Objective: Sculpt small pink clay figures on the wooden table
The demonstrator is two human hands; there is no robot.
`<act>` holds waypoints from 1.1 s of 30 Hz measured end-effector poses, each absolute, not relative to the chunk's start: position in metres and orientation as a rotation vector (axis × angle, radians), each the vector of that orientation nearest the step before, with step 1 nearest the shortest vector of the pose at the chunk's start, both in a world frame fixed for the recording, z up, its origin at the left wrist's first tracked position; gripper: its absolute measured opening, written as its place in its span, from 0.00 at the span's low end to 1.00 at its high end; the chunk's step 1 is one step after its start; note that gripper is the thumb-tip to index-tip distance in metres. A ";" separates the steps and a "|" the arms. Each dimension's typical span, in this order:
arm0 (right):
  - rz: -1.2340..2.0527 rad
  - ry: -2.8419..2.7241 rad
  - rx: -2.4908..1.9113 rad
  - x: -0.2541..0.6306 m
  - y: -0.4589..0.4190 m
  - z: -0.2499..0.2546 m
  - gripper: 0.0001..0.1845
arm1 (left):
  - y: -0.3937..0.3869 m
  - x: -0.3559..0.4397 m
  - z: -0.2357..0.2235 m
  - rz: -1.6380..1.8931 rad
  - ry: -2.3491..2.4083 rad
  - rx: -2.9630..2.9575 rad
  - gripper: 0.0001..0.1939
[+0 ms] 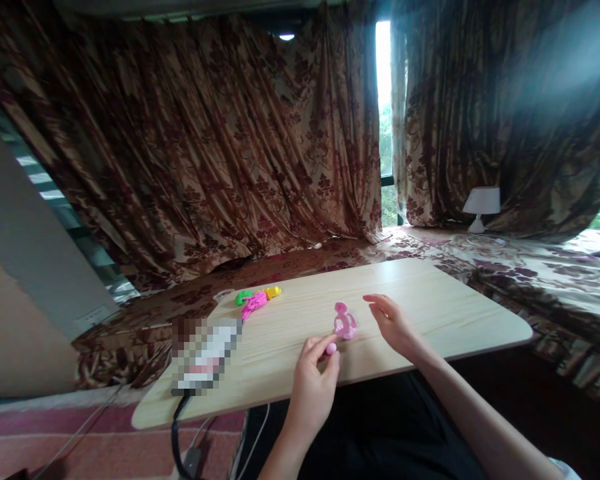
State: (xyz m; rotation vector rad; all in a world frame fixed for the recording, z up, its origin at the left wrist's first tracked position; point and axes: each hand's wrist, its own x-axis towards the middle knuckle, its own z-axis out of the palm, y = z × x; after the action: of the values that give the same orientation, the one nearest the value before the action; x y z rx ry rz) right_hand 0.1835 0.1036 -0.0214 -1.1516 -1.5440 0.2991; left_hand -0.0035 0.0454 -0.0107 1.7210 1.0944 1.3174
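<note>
- Head view: left hand pinches a pink ball just beside the pink toy, which is on the table.
- Right hand: fingers loosely parted, empty.
- Seemingly midway: ball not set down, bright pieces untouched.

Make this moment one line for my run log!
left hand: holds round pink piece | right hand: open, over table | see-through pink piece: between hands | bright-coloured toys: left side of table

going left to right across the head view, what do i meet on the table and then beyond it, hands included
pixelated object → yellow piece → left hand → pink translucent object → right hand → white lamp
</note>
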 end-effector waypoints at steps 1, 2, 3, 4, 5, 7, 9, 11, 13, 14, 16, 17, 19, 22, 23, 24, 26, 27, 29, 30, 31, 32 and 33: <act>0.412 -1.489 -1.177 0.190 0.112 -0.028 0.15 | 0.052 -0.002 -0.010 1.348 1.137 1.884 0.13; 0.527 -1.449 -1.171 0.193 0.118 -0.034 0.16 | 0.059 0.000 -0.010 1.372 1.173 2.011 0.13; 0.634 -1.415 -1.169 0.195 0.122 -0.038 0.16 | 0.065 0.003 -0.010 1.394 1.207 2.104 0.13; 0.729 -1.384 -1.164 0.194 0.124 -0.040 0.17 | 0.070 0.006 -0.011 1.415 1.246 2.175 0.13; 0.807 -1.356 -1.160 0.192 0.125 -0.041 0.17 | 0.075 0.010 -0.011 1.433 1.289 2.229 0.13; 0.910 -1.314 -1.167 0.187 0.125 -0.038 0.18 | 0.081 0.017 -0.012 1.442 1.369 2.317 0.11; 0.962 -1.306 -1.180 0.181 0.125 -0.033 0.17 | 0.084 0.022 -0.011 1.398 1.422 2.413 0.06; 0.978 -1.336 -1.183 0.177 0.125 -0.030 0.16 | 0.086 0.025 -0.010 1.340 1.450 2.515 0.04; 0.962 -1.385 -1.174 0.174 0.127 -0.028 0.15 | 0.087 0.026 -0.009 1.322 1.470 2.585 0.05; 0.944 -1.411 -1.168 0.173 0.127 -0.027 0.14 | 0.087 0.027 -0.008 1.328 1.474 2.607 0.06; 0.907 -1.457 -1.161 0.173 0.128 -0.028 0.14 | 0.088 0.028 -0.008 1.349 1.469 2.633 0.07; 0.893 -1.475 -1.160 0.173 0.129 -0.028 0.13 | 0.089 0.028 -0.008 1.357 1.463 2.641 0.08; 0.871 -1.501 -1.159 0.173 0.130 -0.029 0.13 | 0.089 0.029 -0.009 1.366 1.455 2.650 0.08; 0.849 -1.533 -1.165 0.174 0.131 -0.030 0.13 | 0.091 0.030 -0.010 1.368 1.452 2.659 0.08; 0.842 -1.540 -1.169 0.174 0.132 -0.030 0.13 | 0.091 0.030 -0.011 1.365 1.450 2.663 0.08; 0.835 -1.545 -1.177 0.174 0.132 -0.031 0.13 | 0.091 0.030 -0.011 1.363 1.447 2.668 0.08; 0.819 -1.551 -1.203 0.174 0.134 -0.032 0.12 | 0.091 0.030 -0.011 1.357 1.439 2.678 0.08; 0.813 -1.555 -1.215 0.174 0.134 -0.032 0.12 | 0.091 0.030 -0.011 1.354 1.435 2.682 0.08; 0.805 -1.559 -1.229 0.173 0.135 -0.033 0.12 | 0.092 0.031 -0.011 1.349 1.432 2.687 0.08; 0.802 -1.559 -1.230 0.173 0.136 -0.034 0.12 | 0.092 0.031 -0.011 1.346 1.434 2.687 0.08; 0.800 -1.559 -1.229 0.174 0.136 -0.035 0.12 | 0.092 0.032 -0.011 1.345 1.439 2.686 0.07; 0.798 -1.560 -1.228 0.174 0.137 -0.035 0.12 | 0.092 0.032 -0.011 1.345 1.443 2.684 0.07; 0.799 -1.559 -1.226 0.174 0.137 -0.035 0.12 | 0.093 0.032 -0.011 1.346 1.446 2.683 0.07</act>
State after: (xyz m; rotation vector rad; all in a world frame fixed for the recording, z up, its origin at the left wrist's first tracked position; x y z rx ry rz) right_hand 0.1741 0.1367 -0.0354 -1.2259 -1.5592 0.7989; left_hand 0.0320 0.0925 -0.0108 2.6831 1.4458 1.3464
